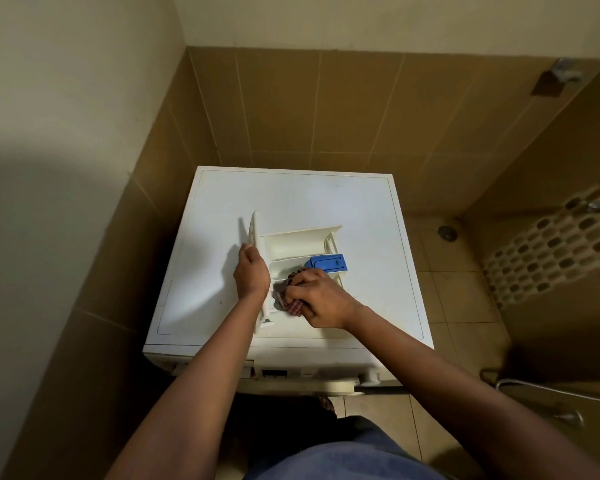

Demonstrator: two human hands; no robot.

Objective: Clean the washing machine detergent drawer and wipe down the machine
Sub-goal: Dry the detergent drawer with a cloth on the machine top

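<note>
Nearest the camera, a blue garment (343, 459) fills the bottom edge, and two bare forearms reach forward from it over the front of a white washing machine (291, 199). The machine stands in a tiled corner, and its flat top serves as the desk. The detergent drawer (298, 242) is out of the machine and lies on that top, on the near half and slightly right of centre. Its white front panel (253, 237) stands on edge at the left end. The left hand (252, 271) has its grip closed round the near part of that panel, fingers curled over the edge. Just beside it, the right hand (321, 299) has its grip closed on a bunched red-and-white checked cloth (288, 299), which is pressed into the drawer's near compartment. Part of the cloth pokes out past the knuckles. Behind the right hand, a blue insert (326, 263) sits in the middle compartment toward the right end. The far compartment is pale and open. Beyond the drawer the machine top is bare white. Brown wall tiles (291, 105) rise behind it under cream paint. A round floor drain (447, 233) is set in the floor to the right, well apart from the machine.
</note>
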